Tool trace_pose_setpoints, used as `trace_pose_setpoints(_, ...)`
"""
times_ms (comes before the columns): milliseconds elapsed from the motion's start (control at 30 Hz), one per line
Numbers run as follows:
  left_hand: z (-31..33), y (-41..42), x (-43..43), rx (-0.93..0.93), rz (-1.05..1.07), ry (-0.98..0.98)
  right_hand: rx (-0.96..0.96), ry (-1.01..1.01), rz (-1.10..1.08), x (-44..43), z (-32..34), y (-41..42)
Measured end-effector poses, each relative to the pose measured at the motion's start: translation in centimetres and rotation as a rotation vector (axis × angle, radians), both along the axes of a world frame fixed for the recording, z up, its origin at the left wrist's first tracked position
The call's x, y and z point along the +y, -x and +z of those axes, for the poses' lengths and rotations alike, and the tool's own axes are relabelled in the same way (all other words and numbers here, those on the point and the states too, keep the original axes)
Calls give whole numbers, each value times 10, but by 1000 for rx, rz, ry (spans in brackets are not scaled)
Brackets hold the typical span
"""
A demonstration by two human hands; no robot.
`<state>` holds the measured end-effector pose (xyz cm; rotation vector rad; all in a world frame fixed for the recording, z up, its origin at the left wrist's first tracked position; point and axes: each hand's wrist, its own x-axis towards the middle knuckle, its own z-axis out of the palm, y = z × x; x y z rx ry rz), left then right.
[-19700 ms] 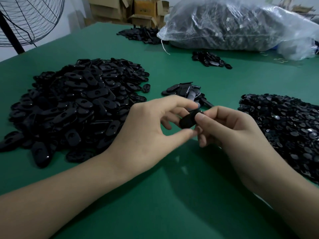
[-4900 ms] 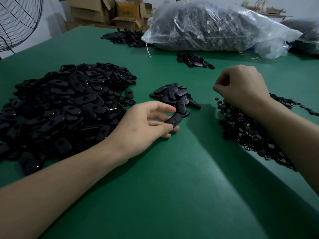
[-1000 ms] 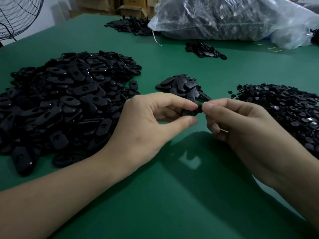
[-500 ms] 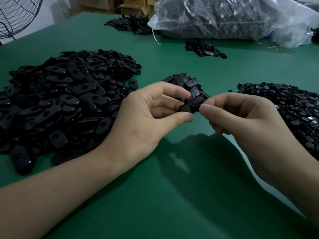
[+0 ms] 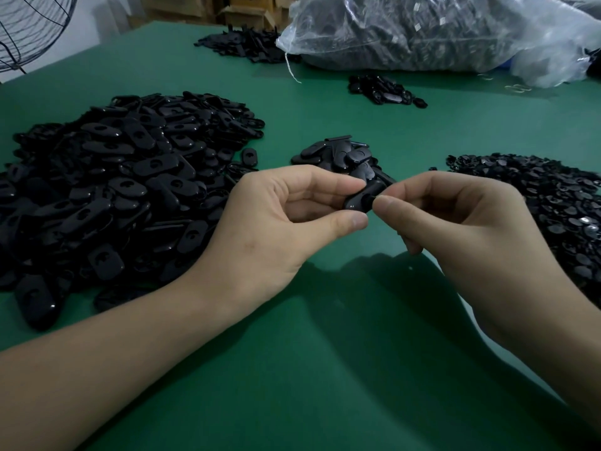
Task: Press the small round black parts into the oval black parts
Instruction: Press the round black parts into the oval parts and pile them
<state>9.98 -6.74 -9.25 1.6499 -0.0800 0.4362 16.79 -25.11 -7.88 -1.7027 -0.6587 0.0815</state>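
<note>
The left hand [image 5: 279, 219] pinches an oval part [image 5: 357, 200] between thumb and curled forefinger above the green table [image 5: 325, 369]. The right hand [image 5: 461, 222], fingers curled, pinches a mostly hidden small round part [image 5: 370, 198] against its middle. Just beyond at 12 o'clock lies a small stack of ovals [image 5: 341, 156], at 9 o'clock the big oval heap [image 5: 113, 177], at 3 o'clock the round-part heap [image 5: 546, 203], far off at 1 o'clock a plastic bag [image 5: 439, 27]

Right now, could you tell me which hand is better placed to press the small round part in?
Probably the right hand: its grip pinches the small round part against the oval part, which the left hand holds steady.
</note>
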Motion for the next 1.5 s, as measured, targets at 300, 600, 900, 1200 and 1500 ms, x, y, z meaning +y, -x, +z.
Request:
trace_pose_setpoints(300, -1, 0, -1, 27, 8, -19, -7, 65, 13, 0, 2, 2)
trace_pose_setpoints(600, 2, 4, -4, 13, 16, -70, -12, 132, -28, -1, 8, 4)
trace_pose_setpoints(900, 5, 6, -7, -31, 100, -195, 252, 94, 49, 0, 10, 2)
trace_pose_setpoints(1200, 5, 5, -6, -100, 105, -208, 335, -36, 90, 3, 13, 5)
trace_pose_setpoints(1500, 2, 5, -5, -79, 50, -165, 307, -108, 143, 4, 14, 9)
